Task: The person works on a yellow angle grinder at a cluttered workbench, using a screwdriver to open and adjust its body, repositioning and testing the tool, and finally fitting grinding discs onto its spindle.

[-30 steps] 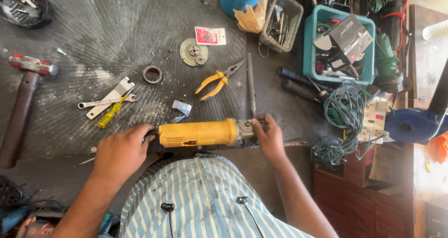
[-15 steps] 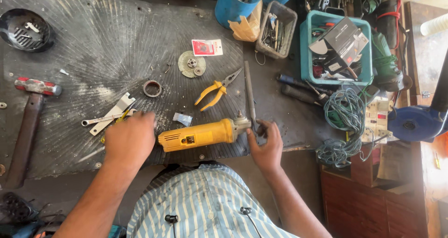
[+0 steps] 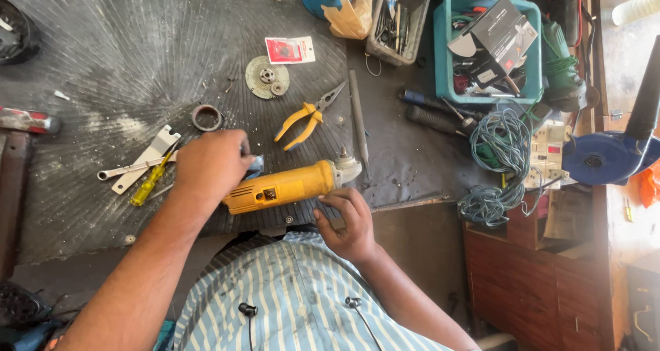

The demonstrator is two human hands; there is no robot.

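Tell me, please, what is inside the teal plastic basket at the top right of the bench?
The teal basket holds a dark cardboard box lying tilted on top, with red and dark odds and ends beside it. Whatever lies beneath the box is covered and cannot be made out.

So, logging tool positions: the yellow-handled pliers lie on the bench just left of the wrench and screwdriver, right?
Not quite. The head view shows the yellow-handled pliers lying on the bench well to the right of the wrench and screwdriver, not left.
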